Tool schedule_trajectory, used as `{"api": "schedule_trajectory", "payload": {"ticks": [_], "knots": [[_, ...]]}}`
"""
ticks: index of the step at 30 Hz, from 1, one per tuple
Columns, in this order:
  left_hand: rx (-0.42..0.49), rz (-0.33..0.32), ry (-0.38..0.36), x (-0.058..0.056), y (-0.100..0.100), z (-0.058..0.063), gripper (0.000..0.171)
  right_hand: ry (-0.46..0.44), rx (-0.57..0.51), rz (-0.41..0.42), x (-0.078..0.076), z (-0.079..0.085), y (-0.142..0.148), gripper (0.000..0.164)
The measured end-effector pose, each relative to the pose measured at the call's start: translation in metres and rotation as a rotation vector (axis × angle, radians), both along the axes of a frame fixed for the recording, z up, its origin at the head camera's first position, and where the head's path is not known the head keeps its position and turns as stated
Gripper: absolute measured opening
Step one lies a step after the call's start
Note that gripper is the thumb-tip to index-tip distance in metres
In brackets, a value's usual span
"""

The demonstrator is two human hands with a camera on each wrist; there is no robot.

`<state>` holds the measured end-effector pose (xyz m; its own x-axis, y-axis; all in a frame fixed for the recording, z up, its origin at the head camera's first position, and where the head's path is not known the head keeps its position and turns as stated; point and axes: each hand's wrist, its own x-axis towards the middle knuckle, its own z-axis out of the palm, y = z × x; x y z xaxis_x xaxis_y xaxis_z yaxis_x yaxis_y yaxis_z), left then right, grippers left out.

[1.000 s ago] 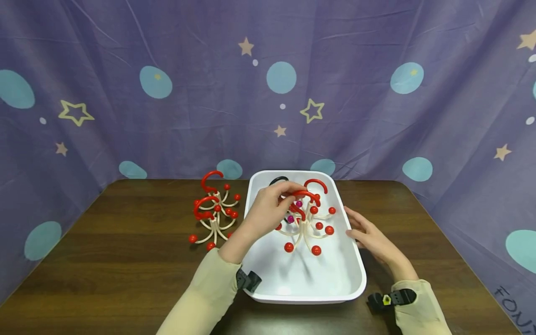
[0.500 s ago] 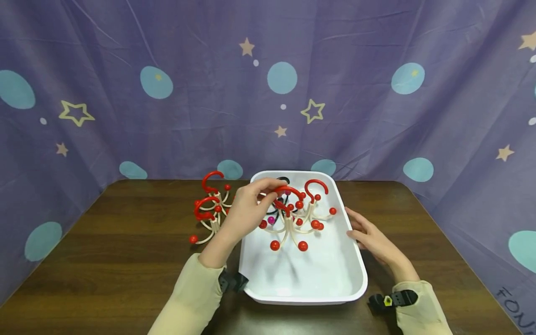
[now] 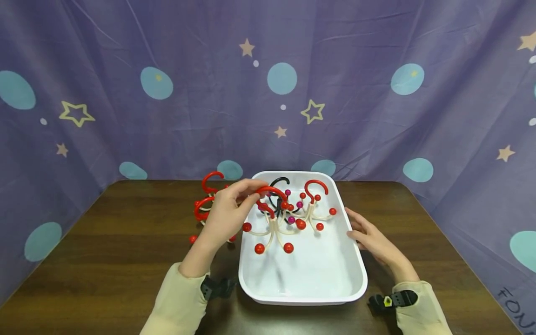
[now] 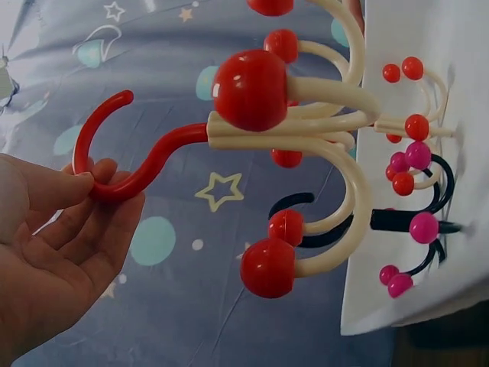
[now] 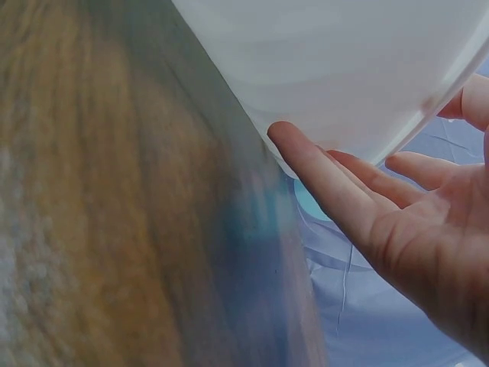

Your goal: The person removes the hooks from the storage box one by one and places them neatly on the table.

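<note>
My left hand (image 3: 228, 209) pinches the red hook of a cream ball-tipped hanger (image 3: 273, 228) between thumb and fingers. The hanger is upright above the left part of a white tray (image 3: 303, 298), its curved arms ending in red balls. In the left wrist view, the held hanger (image 4: 290, 138) appears sideways, apart from those in the tray. Another red-hooked hanger (image 3: 311, 210) and a black one with pink balls (image 3: 279, 203) stand inside the tray. Fingers fairly straight, my right hand (image 3: 372, 238) rests against the tray's right wall; the right wrist view shows its fingertips (image 5: 284, 134) at the wall.
Left of the tray, two more red-hooked hangers (image 3: 204, 204) stand on the brown wooden table (image 3: 125, 251), partly hidden behind my left hand. A purple curtain (image 3: 201, 93) with stars and dots hangs at the table's back edge.
My left hand has moved left with the held hanger, from mid-tray to the tray's left side, uncovering the black hanger. My right hand has stayed in place at the tray.
</note>
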<state>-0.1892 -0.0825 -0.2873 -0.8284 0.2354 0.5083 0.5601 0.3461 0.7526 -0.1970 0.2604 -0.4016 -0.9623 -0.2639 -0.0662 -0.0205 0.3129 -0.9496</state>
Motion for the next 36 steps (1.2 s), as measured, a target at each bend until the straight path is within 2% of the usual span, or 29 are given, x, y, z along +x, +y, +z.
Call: {"api": "schedule_trajectory", "payload": {"ticks": [5,12,24,36], "knots": [[0.002,0.019,-0.009,0.006,-0.009,0.002,0.024,0.005,0.001,0.007,0.0,0.0,0.001,0.066],[0.006,0.062,0.024,0.008,-0.02,0.0,0.024,-0.004,0.007,0.002,0.001,0.001,0.0,0.066],[0.064,0.058,0.044,0.013,-0.039,-0.001,0.025,-0.005,0.01,-0.004,0.001,0.002,0.001,0.066],[-0.027,0.15,0.063,0.019,-0.059,-0.004,0.026,-0.009,0.006,0.001,0.001,0.002,0.001,0.067]]}}
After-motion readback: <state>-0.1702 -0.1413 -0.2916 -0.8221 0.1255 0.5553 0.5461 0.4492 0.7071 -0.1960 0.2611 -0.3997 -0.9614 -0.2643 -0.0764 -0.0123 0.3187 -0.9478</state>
